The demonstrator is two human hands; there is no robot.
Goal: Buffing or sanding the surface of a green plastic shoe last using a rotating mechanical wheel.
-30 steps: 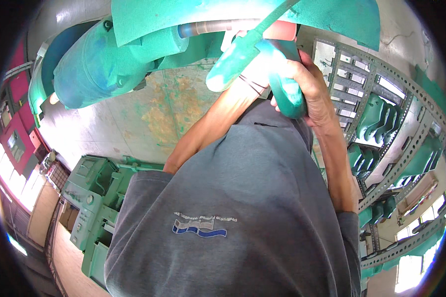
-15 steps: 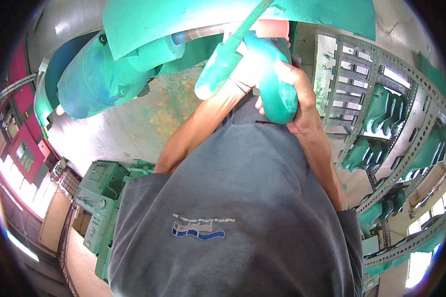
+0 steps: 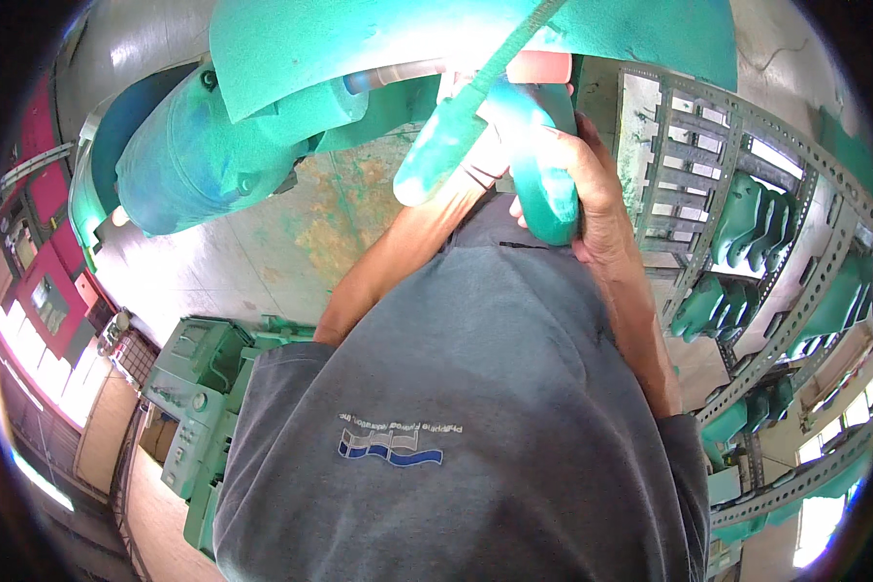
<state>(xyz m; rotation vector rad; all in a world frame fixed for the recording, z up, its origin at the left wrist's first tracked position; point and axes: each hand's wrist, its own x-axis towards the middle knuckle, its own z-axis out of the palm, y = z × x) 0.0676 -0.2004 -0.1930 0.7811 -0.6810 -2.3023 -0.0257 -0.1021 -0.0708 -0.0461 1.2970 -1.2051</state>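
A rounded, elongated green piece (image 3: 550,209), shaped like a foot or shoe form, is held in front of my chest. My right hand (image 3: 592,179) wraps round its right side, with the thumb across the upper face. My left hand (image 3: 490,153) reaches up against the left side of the piece. Glare and a green paddle-shaped part on a rod (image 3: 441,150) hide its fingers. Just beyond the far end of the piece is a pinkish-red drum (image 3: 538,68) on a shaft (image 3: 407,74), partly under a broad green hood (image 3: 640,34). Whether the piece touches the drum is hidden.
A green, dust-coated motor-like cylinder (image 3: 204,150) lies left of the hood. On the right stands a perforated metal rack (image 3: 694,145) bearing several curved green pieces (image 3: 752,223). Another green machine (image 3: 194,359) with a dial stands at the lower left.
The green piece has tilted a little, and both hands have shifted slightly with it. My right thumb lies further across its upper face. The whole view has moved slightly.
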